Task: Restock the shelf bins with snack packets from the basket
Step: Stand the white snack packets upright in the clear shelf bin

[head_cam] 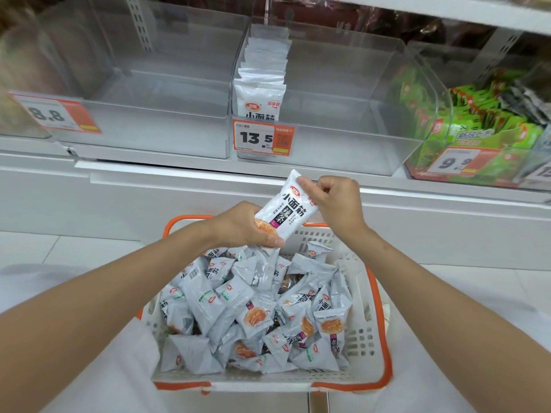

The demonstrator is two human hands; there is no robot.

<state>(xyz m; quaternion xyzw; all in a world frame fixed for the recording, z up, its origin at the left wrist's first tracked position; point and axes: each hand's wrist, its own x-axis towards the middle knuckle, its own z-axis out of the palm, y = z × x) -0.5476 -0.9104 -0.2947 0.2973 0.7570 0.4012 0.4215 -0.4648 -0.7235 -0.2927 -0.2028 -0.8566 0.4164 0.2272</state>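
Observation:
A white snack packet [286, 208] with black lettering is held tilted above the basket. My left hand [241, 225] grips its lower end, and my right hand [337, 201] pinches its upper right edge. Below them stands a white basket with an orange rim [378, 347], holding several more of the same grey-white packets [253, 311]. On the shelf above, a clear bin [343, 144] has a row of the same packets [262, 84] standing along its left side; the remainder of that bin is bare.
A second clear bin [143, 129] to the left holds nothing. Green snack packets [477, 120] fill the bin at the right. Orange price tags read 8.8 [50, 114], 13.5 [259, 138] and 9.9 [456, 162]. A white shelf ledge [179, 177] runs below the bins.

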